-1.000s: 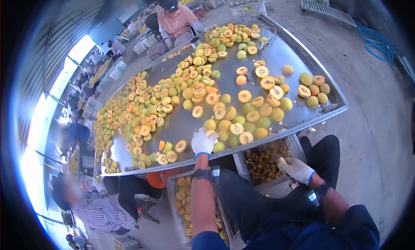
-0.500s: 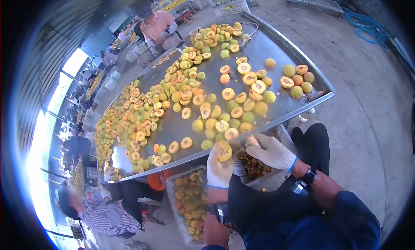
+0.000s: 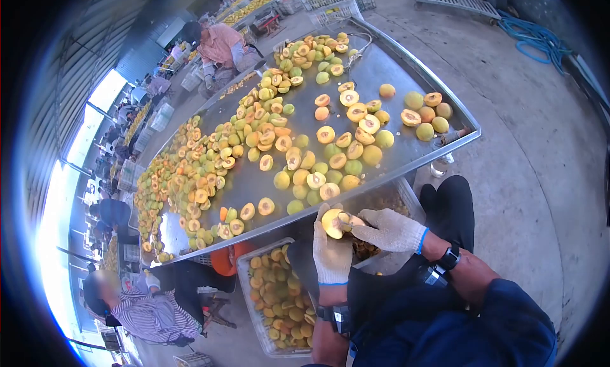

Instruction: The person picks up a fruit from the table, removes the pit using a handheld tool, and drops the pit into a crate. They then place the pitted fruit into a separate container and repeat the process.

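Note:
My left hand, in a whitish knit glove, is closed around a yellow peach half with the cut side up. My right hand, gloved the same way, grips a small pitting tool whose thin metal end meets the peach flesh. Its exact shape is partly hidden by the fingers. Below both hands is a crate with brown pits. Just beyond them, a metal table bears many halved and whole peaches.
A white crate of peaches stands on the floor at lower left. Beside it sits a co-worker in a striped top; another in a pink shirt sits across the table. A blue hose lies coiled at upper right.
My hands have come together: the tool's end now touches the peach half, where before it was apart from it. The whole view has shifted slightly.

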Demonstrator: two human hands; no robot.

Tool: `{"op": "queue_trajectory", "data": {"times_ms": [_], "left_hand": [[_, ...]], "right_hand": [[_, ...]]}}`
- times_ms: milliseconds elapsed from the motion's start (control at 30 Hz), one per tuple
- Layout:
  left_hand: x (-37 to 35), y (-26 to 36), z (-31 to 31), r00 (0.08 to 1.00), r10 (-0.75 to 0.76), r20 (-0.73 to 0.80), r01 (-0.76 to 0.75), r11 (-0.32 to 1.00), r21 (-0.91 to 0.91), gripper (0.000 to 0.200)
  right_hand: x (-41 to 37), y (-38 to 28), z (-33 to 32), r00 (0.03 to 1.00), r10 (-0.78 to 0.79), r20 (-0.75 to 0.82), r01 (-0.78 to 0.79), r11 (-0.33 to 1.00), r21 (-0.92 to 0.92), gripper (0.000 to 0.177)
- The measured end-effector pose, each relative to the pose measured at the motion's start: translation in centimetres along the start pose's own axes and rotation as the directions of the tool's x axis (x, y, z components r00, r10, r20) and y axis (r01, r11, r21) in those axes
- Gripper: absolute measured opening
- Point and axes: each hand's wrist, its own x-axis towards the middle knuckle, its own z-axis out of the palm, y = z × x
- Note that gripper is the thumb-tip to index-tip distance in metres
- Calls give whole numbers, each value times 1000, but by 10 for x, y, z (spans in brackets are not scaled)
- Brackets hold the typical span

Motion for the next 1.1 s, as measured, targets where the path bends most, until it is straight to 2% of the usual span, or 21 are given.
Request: {"op": "queue_trajectory", "data": {"times_ms": [33,100,233,333,400,633,767,933,1000,1033,1100], "left_hand": [[0,-2,1,1000,1,-2,-1,1000,-1,61],[0,-4,3,995,11,-101,-17,999,-52,59],[6,-10,-7,990,23,-139,-29,999,-40,59],[6,-12,6,973,52,-223,-56,998,-12,58],[8,-12,18,918,61,-392,-58,998,18,56],[9,-8,26,903,49,-428,-51,999,8,54],[8,-8,22,902,64,-427,-37,997,70,57],[12,-5,28,890,67,-451,-17,993,113,59],[11,-1,37,873,84,-480,27,975,219,55],[12,0,36,873,84,-480,26,975,219,55],[12,3,34,912,103,-397,18,957,289,56]], "right_hand": [[1,1,3,1000,0,2,0,1000,-1,45],[3,2,13,1000,-25,-18,24,998,-62,45],[0,-7,28,999,7,-48,-7,1000,6,46],[-1,-10,35,999,25,-34,-24,999,28,51],[-2,-16,37,998,54,-39,-53,998,25,54],[-4,-23,40,997,76,-33,-77,997,-7,60],[-6,-27,40,991,136,14,-136,991,-2,61],[-6,-18,45,993,114,-3,-114,993,8,60],[-8,-17,44,994,113,-6,-113,994,-2,59],[-9,-16,44,994,106,18,-107,993,58,57],[-10,-13,46,994,99,42,-103,987,120,56]]}}
